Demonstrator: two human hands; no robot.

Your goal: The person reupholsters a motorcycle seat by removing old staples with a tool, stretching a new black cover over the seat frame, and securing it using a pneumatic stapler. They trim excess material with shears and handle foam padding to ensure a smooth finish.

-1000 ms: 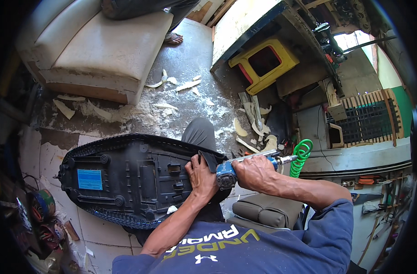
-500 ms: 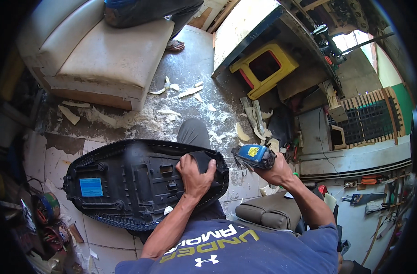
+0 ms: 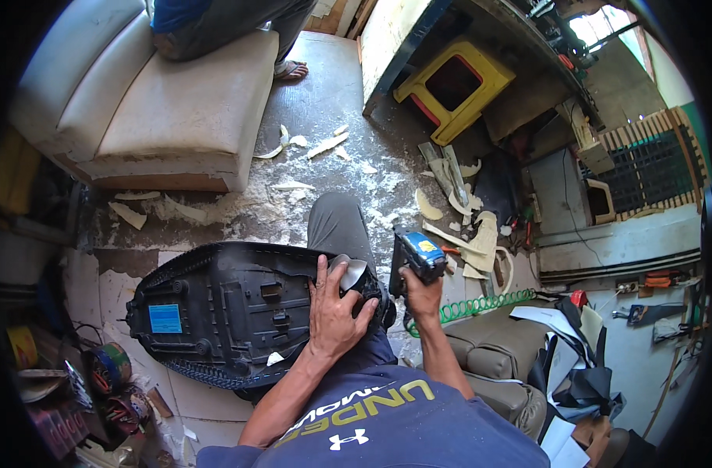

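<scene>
Turning the blue handheld tool since the earlier frame, clasping it in the right hand near the right end of the black seat. Spreading the left hand, apart from the right, beside the pale flap. Supporting the seat underside up.

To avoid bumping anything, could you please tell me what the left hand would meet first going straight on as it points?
Resting on the black base, the left hand would probably first meet the grey-trousered knee beyond it, though depth is unclear.
</scene>
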